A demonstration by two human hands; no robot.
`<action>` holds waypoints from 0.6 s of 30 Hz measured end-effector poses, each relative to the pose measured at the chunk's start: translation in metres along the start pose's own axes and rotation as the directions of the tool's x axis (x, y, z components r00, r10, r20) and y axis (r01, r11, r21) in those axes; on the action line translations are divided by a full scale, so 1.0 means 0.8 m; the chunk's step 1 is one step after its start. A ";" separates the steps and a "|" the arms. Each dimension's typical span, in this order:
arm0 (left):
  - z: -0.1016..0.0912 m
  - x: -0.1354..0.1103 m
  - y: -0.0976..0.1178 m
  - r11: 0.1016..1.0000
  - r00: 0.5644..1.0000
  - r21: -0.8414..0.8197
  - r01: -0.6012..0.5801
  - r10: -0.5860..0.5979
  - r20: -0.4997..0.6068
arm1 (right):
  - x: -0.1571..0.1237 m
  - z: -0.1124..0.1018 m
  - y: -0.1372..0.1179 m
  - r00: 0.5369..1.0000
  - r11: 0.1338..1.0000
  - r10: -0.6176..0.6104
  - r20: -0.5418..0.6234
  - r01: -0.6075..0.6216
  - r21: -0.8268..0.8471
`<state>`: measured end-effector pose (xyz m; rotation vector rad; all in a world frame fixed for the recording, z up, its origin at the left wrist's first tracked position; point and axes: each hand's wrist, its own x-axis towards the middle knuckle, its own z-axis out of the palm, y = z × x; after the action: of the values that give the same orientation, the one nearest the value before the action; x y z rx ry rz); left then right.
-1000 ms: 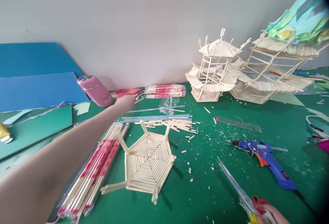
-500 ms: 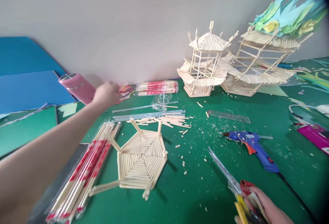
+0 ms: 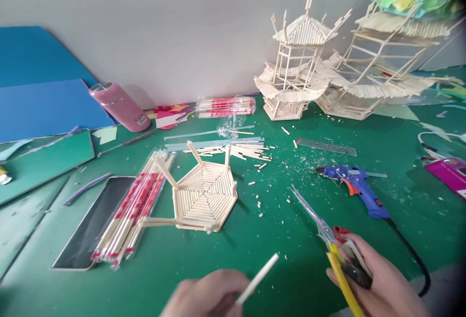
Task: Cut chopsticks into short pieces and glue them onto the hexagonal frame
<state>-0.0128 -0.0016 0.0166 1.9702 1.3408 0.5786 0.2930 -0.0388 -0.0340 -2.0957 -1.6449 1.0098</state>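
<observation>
At the front edge, my left hand point(image 3: 211, 292) is closed around a thin pale stick point(image 3: 260, 278) that points up to the right; it is slightly blurred. My right hand point(image 3: 382, 273), lower right, grips scissors point(image 3: 315, 215) with long metal blades and a red handle. A yellow-handled piece point(image 3: 342, 278) shows in the same grip; I cannot tell whether it belongs to the scissors. Between and beyond my hands lies a polygonal wooden-stick frame point(image 3: 204, 194) with several posts sticking up. A blue hot glue gun point(image 3: 351, 181) lies beyond my right hand.
Two stick pavilion models point(image 3: 296, 74) stand at the back right. Bagged sticks point(image 3: 134, 205) lie over a dark flat panel point(image 3: 91, 229) on the left. Loose sticks point(image 3: 243, 151), a clear ruler point(image 3: 325, 147) and scraps are spread mid-table. A pink bottle point(image 3: 120, 106) leans at the back.
My left hand has come back from beside the pink bottle to the front edge and now holds a pale stick. My right hand keeps the scissors. The view has tilted down slightly.
</observation>
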 end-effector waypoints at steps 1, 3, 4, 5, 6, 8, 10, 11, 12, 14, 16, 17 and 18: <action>0.014 -0.004 0.009 0.999 0.994 -0.021 -0.049 0.051 0.101 | -0.001 -0.002 -0.001 1.000 1.000 -0.004 0.021 0.004 0.005; 0.037 0.002 0.017 0.992 0.974 0.003 -0.126 0.123 0.193 | -0.005 -0.006 -0.005 0.999 1.000 -0.027 0.040 0.027 0.003; 0.046 0.009 0.015 0.987 0.980 0.074 -0.140 0.128 0.149 | -0.007 -0.007 -0.007 0.999 0.999 -0.037 0.033 0.037 -0.010; 0.053 0.018 0.010 0.971 0.980 0.155 -0.183 0.168 0.108 | -0.010 -0.008 -0.008 0.999 0.999 -0.040 0.019 0.041 -0.031; 0.058 0.026 0.004 0.934 0.971 0.265 -0.239 0.221 0.095 | -0.012 -0.009 -0.010 0.999 0.998 -0.040 0.008 0.041 -0.055; 0.066 0.035 -0.012 0.819 0.945 0.474 -0.322 0.306 0.113 | -0.015 -0.009 -0.012 0.999 0.996 -0.042 0.000 0.041 -0.082; 0.069 0.036 -0.025 0.715 0.924 0.595 -0.366 0.356 0.141 | -0.015 -0.007 -0.012 0.999 0.996 -0.049 0.024 0.050 -0.067; 0.070 0.034 -0.028 0.684 0.920 0.630 -0.367 0.367 0.137 | -0.015 -0.006 -0.012 0.998 0.997 -0.051 0.035 0.053 -0.057; 0.070 0.031 -0.030 0.669 0.919 0.649 -0.362 0.374 0.127 | -0.014 -0.006 -0.011 0.998 0.997 -0.051 0.042 0.054 -0.056; 0.071 0.028 -0.028 0.679 0.922 0.655 -0.332 0.380 0.074 | -0.012 -0.005 -0.010 0.998 0.995 -0.041 0.048 0.045 -0.089; 0.073 0.029 -0.022 0.721 0.926 0.619 -0.311 0.376 0.028 | -0.011 -0.005 -0.008 0.998 0.991 -0.019 0.053 0.026 -0.132; 0.074 0.031 -0.019 0.744 0.929 0.592 -0.310 0.368 0.025 | -0.010 -0.006 -0.008 0.998 0.990 -0.012 0.058 0.020 -0.142; 0.076 0.033 -0.016 0.763 0.934 0.563 -0.316 0.355 0.043 | -0.010 -0.006 -0.008 0.998 0.990 -0.009 0.065 0.018 -0.143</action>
<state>0.0306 0.0091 -0.0339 2.7408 1.3008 0.4384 0.2904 -0.0435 -0.0242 -2.1600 -1.8104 0.9911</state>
